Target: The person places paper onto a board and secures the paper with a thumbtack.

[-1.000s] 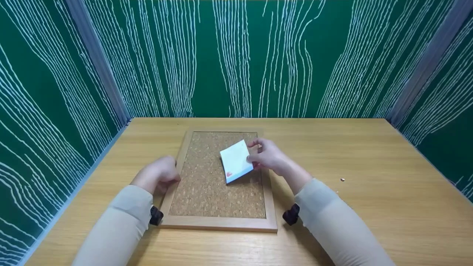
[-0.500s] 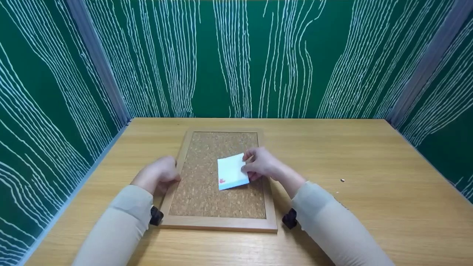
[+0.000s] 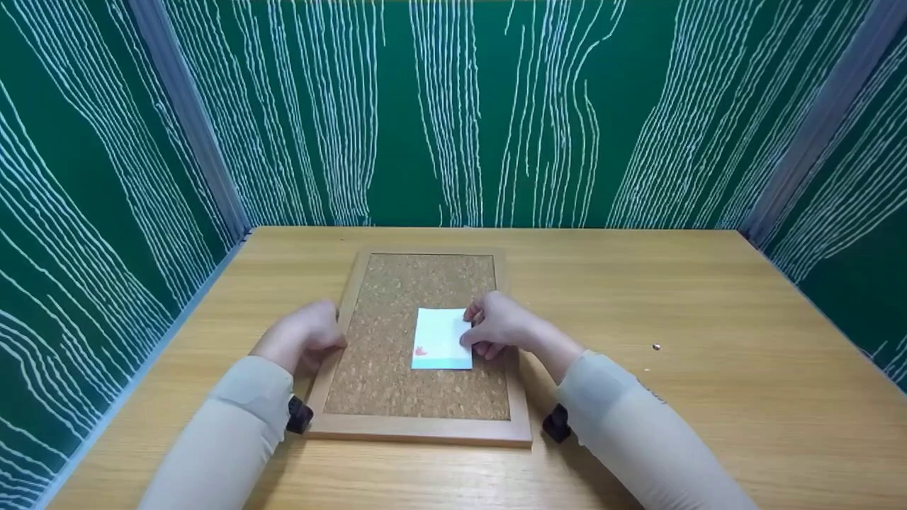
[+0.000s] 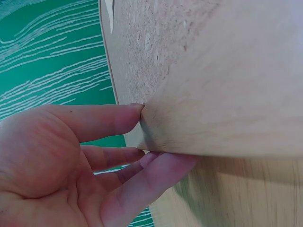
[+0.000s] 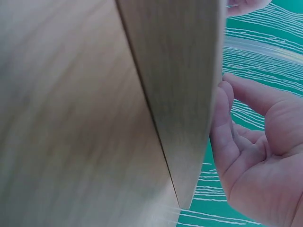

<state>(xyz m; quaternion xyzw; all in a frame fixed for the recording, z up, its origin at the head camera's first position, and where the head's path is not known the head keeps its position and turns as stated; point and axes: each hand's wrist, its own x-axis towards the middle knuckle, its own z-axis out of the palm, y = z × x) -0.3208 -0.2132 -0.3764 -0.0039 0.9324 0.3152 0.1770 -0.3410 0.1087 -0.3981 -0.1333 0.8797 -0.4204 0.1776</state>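
Note:
A wood-framed cork board lies flat on the table. My left hand grips its left edge; in the left wrist view the thumb meets the wooden frame from above, with fingers at its underside. Over the cork is a white note paper, with a small red print in its lower left corner and a pale blue strip along the bottom. My right hand pinches this sheet at its right edge. From the right wrist camera, the board's side hides the paper, while the right hand shows beyond it.
On the wooden table, a small shiny object lies right of the board, with a tiny pale speck near it. Something dark and thin shows beside the right sleeve. Green walls with white lines enclose the table's back and sides.
The note paper has come toward me and turned from tilted to nearly square with the board, lowering onto or close over the cork. My right hand moved with it; my left stayed put.

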